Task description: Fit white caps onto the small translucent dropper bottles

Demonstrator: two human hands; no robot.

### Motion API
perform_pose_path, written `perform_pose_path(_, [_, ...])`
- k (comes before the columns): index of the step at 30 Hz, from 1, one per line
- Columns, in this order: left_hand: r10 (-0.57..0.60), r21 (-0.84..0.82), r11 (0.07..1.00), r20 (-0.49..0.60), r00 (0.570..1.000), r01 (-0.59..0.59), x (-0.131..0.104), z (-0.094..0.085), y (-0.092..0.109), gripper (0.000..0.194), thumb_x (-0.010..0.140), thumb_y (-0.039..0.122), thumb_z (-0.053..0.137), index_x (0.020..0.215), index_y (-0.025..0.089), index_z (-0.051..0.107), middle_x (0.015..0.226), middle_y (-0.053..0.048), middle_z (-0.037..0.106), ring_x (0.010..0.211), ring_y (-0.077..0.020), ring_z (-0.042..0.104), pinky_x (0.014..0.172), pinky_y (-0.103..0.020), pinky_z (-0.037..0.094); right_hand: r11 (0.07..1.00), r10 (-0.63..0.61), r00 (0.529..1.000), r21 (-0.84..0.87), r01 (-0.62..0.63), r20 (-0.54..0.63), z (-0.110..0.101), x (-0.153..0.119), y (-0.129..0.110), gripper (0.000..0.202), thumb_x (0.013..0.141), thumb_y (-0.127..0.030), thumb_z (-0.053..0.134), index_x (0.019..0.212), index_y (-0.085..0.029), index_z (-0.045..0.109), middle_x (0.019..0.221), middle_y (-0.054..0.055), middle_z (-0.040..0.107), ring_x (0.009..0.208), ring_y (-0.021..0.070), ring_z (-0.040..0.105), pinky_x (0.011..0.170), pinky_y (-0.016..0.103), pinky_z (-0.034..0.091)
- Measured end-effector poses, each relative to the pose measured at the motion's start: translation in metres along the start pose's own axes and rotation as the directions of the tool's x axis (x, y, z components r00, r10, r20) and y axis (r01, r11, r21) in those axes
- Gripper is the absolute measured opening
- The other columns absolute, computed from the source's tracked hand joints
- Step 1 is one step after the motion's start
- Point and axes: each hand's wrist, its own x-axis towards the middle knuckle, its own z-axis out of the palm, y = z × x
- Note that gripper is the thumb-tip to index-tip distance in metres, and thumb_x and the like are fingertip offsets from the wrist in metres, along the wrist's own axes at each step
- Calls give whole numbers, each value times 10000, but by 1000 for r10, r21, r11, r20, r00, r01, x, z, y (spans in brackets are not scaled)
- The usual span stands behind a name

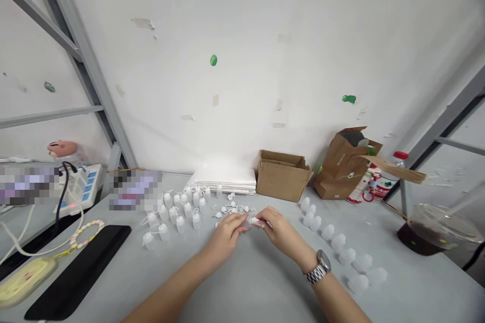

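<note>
In the middle of the grey table, my left hand (227, 232) pinches a small translucent plastic bottle (246, 222), which is partly hidden by the fingers. My right hand (279, 229), a watch on its wrist, closes its fingertips on a small white cap (255, 220) at the end of that bottle. Just beyond both hands lies a loose pile of white caps with straps (232, 207). Several capped bottles (180, 223) stand upright in rows on the left. On the right, several bottles without visible straps (338, 241) form a slanting double line.
A stack of white sheets or boxes (223, 180) and an open cardboard box (282, 179) stand against the wall. Farther right are a brown paper bag (337, 171) and a dark drink in a clear cup (424, 237). A black pad (81, 272), cables and a power strip (85, 189) occupy the left.
</note>
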Motion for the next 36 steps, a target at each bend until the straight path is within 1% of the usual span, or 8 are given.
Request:
perform_pose_path(3, [52,18,999,-41,998,-51,-1,1,-3,414,807,167,402,1185,272,535,971,-60,602,925,-174,548,810,-346,494,1000,28,999,-7,-28,-17,4,0,0,180,884,-249,447,786,-196,588,765,58,599,756,201,553,694,337,452])
perform_pose_path(8, [-14,59,998,-34,999,16,-1,0,-1,416,831,182,363,1212,264,507,986,-62,609,878,-171,569,820,-370,488,986,97,995,137,-98,11,4,1,-2,142,864,-276,487,979,-215,544,847,37,623,772,179,581,710,290,453])
perform_pose_path(14, [36,140,990,-49,998,-29,-3,-1,0,381,825,214,422,1185,263,534,1009,-60,626,954,-192,561,863,-369,465,988,151,988,-38,-151,9,8,1,-5,227,900,-295,400,742,-212,541,670,10,596,610,166,541,583,266,401])
perform_pose_path(18, [48,154,987,-56,997,-39,-3,-2,2,396,836,175,369,1187,267,527,1011,-51,632,937,-178,581,837,-351,487,994,101,995,-46,-101,-14,5,3,-6,152,889,-300,429,912,-212,551,816,44,615,707,183,559,645,281,419])
perform_pose_path(21, [38,150,988,-42,998,-31,-3,-2,3,381,842,171,368,1175,254,533,1017,-50,637,922,-172,591,819,-340,502,997,42,999,-61,-42,-5,1,3,-8,143,891,-286,423,904,-215,546,815,47,590,737,187,540,666,286,409])
perform_pose_path(26, [192,281,949,-160,968,-142,-6,1,-2,276,829,168,452,1050,254,593,931,-38,639,886,-180,587,786,-361,513,987,152,988,52,-153,31,13,0,-8,244,907,-331,353,736,-207,476,687,-1,519,618,149,458,572,253,354])
perform_pose_path(30, [374,429,864,-194,907,-265,-8,3,-7,262,841,133,438,1041,220,583,862,-51,613,833,-175,580,741,-354,523,822,412,911,419,-387,33,35,3,-5,388,840,-494,391,575,-210,391,525,-52,397,513,116,367,513,238,309])
perform_pose_path(36, [432,454,830,-154,888,-325,-5,2,-4,320,855,98,373,1088,203,567,884,-64,614,835,-160,575,691,-303,537,674,511,844,535,-510,162,39,8,-10,536,795,-635,293,456,-223,346,343,-74,305,311,78,265,349,230,223])
